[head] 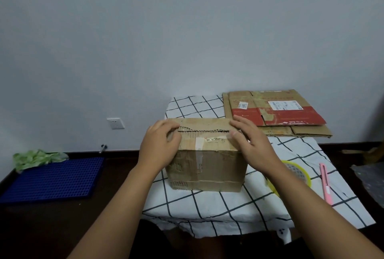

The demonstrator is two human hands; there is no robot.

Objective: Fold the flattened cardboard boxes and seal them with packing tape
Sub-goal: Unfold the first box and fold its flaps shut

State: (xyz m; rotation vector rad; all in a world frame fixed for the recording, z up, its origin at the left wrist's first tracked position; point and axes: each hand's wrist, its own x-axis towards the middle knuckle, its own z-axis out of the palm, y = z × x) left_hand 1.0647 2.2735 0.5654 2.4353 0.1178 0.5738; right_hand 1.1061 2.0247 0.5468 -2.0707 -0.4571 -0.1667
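Pressing two hands (204, 144) on one box (205, 165); two flattened boxes (274, 113) behind.

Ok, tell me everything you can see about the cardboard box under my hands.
The cardboard box is brown, worn corrugated board, folded up and standing on the checked cloth. Its top flaps are closed, meeting at a ragged seam. Old tape remnants and a torn white label mark its front. The left hand and right hand press on its top ends.

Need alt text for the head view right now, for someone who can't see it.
Both hands, left and right, press the top flaps of a cardboard box closed on a checked tablecloth. Flattened boxes lie behind; yellow tape roll and pink cutter to the right.
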